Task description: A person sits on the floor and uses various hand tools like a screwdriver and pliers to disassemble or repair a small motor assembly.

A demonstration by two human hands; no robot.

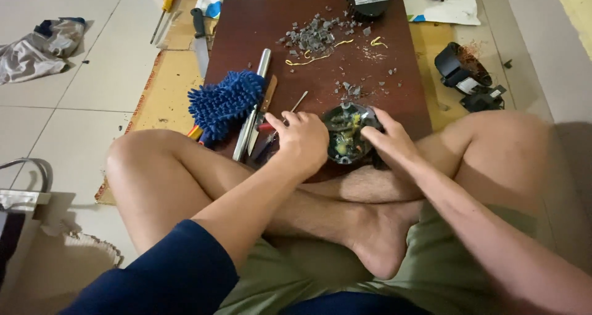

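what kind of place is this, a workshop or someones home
Probably a home floor used as a makeshift repair spot: pale floor tiles, a low brown board strewn with grey debris, and a screwdriver lying loose nearby.

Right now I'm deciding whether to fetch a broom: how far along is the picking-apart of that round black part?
Done: a heap of grey chips and yellow wire scraps lies on the brown board. In hand: the right hand steadies the round black part; the left hand works at it. Left: yellowish filling shows inside.
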